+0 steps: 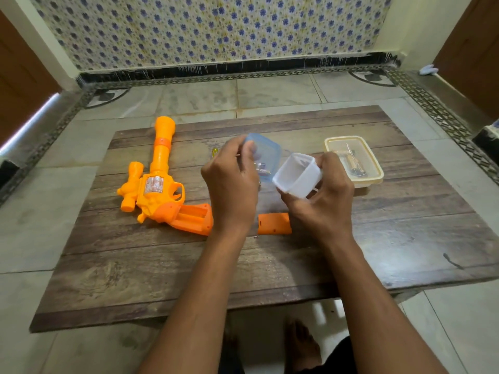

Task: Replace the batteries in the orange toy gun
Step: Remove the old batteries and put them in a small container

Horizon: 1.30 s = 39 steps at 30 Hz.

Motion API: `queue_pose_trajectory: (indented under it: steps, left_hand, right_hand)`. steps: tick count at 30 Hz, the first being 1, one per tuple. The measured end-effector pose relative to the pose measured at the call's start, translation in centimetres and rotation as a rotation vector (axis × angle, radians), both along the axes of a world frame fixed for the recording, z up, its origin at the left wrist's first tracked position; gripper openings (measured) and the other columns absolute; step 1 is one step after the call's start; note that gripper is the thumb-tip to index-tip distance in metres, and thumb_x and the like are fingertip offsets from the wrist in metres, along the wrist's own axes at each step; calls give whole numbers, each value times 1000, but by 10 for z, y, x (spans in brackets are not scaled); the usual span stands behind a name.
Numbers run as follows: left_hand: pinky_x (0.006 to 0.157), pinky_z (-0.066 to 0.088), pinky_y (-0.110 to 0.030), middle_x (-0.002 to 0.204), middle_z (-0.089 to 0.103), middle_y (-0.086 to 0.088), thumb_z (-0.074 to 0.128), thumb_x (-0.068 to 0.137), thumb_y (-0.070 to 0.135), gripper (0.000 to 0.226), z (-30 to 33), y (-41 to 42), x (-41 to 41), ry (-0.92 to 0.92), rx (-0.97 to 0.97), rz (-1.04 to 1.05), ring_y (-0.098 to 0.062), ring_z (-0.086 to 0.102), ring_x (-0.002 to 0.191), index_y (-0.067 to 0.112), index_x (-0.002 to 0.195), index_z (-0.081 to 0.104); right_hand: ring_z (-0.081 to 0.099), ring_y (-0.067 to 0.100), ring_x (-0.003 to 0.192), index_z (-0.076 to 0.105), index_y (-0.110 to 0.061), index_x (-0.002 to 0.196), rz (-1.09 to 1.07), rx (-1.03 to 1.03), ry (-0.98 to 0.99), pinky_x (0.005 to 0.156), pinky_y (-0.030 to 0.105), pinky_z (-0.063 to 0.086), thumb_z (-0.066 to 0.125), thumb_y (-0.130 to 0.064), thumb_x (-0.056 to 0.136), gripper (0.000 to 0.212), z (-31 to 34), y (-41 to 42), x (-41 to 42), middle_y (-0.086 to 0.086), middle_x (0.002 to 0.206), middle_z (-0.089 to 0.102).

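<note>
The orange toy gun (156, 182) lies on the left of the wooden table (378, 252), barrel pointing away, its handle compartment open. Its orange battery cover (274, 224) lies apart on the table between my wrists. My left hand (232, 184) grips a clear blue lid (266, 153) by its edge, held up and tilted. My right hand (324, 201) holds a small white plastic box (297, 175), tilted with its open mouth facing me. I cannot make out what is inside the box.
A cream container (353, 160) with small items inside stands at the back right of the table. A yellow-handled tool (214, 152) peeks out behind my left hand. Tiled floor surrounds the low table; my bare foot (302, 344) is under its front edge.
</note>
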<state>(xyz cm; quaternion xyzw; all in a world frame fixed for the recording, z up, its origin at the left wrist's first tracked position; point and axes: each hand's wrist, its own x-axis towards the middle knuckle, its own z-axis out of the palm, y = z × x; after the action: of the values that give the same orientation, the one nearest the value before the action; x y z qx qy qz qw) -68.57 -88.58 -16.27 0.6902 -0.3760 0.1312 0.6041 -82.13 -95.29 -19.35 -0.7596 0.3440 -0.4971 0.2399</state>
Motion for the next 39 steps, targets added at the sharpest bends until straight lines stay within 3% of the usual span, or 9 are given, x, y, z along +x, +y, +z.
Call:
queue_pose_trajectory:
  steps: [3, 7, 15, 20, 24, 28, 31, 36, 39]
  left_hand:
    - [64, 50, -8, 82, 73, 5, 64, 98, 10, 12, 9, -7, 22, 211, -1, 9, 11, 66, 72, 11, 109, 69]
    - [58, 44, -21, 70, 66, 2, 63, 96, 9, 16, 11, -39, 47, 396, 76, 24, -8, 61, 63, 21, 107, 64]
    - [72, 65, -38, 105, 70, -8, 63, 86, -6, 27, 0, -104, 91, 717, 346, -34, -20, 69, 87, 19, 79, 67]
    - [56, 44, -18, 126, 58, -10, 66, 84, 0, 30, -10, -103, 91, 483, 542, -26, -23, 60, 99, 24, 102, 62]
    - [52, 29, -18, 129, 54, -8, 67, 87, 2, 31, -15, -98, 87, 366, 734, -56, -12, 50, 80, 21, 111, 61]
    - [76, 35, -24, 123, 55, -5, 65, 98, 18, 9, -17, -83, 84, 192, 732, -46, -15, 47, 96, 12, 105, 65]
    - [88, 47, -30, 115, 68, -4, 68, 96, 16, 12, -10, -63, 85, -7, 675, -187, -19, 61, 107, 11, 106, 73]
    - [91, 37, -18, 135, 65, -1, 77, 86, 5, 52, -10, -30, 79, -314, 924, -623, -18, 58, 124, 19, 135, 64]
    - [104, 43, -27, 145, 57, 1, 74, 84, -1, 72, -21, -25, 75, -412, 955, -705, -18, 53, 131, 24, 147, 51]
  right_hand:
    - [61, 27, 84, 51, -11, 103, -32, 33, -21, 62, 47, 54, 92, -26, 68, 56, 3, 3, 0, 7, 96, 59]
    - [57, 22, 100, 48, -14, 135, -31, 42, -49, 76, 46, 57, 88, -24, 76, 73, 8, 7, 1, 0, 115, 55]
    - [55, 17, 93, 58, -10, 113, -131, 80, 91, 77, 21, 38, 93, -30, 70, 59, 4, 2, 8, 4, 104, 63]
    - [62, 27, 96, 63, -2, 117, -166, 69, 124, 78, 12, 32, 83, -25, 72, 55, 3, -1, 11, 13, 107, 68]
    - [65, 28, 94, 64, 1, 118, -169, 82, 158, 79, 7, 30, 82, -23, 75, 52, 6, 1, 12, 15, 107, 71]
    - [53, 11, 89, 67, -2, 121, -160, 113, 201, 78, -10, 25, 86, -24, 81, 50, 11, 6, 8, 15, 107, 73]
    - [56, 12, 93, 68, -5, 124, -147, 138, 245, 76, -7, 27, 87, -31, 81, 54, 13, 5, 6, 13, 114, 72]
    - [63, 30, 108, 67, -1, 128, -184, 155, 286, 81, 8, 24, 92, -32, 74, 66, 11, 1, 5, 18, 119, 68]
    - [64, 31, 103, 68, 1, 124, -199, 114, 291, 79, 9, 26, 91, -24, 75, 59, 12, 2, 7, 18, 115, 68]
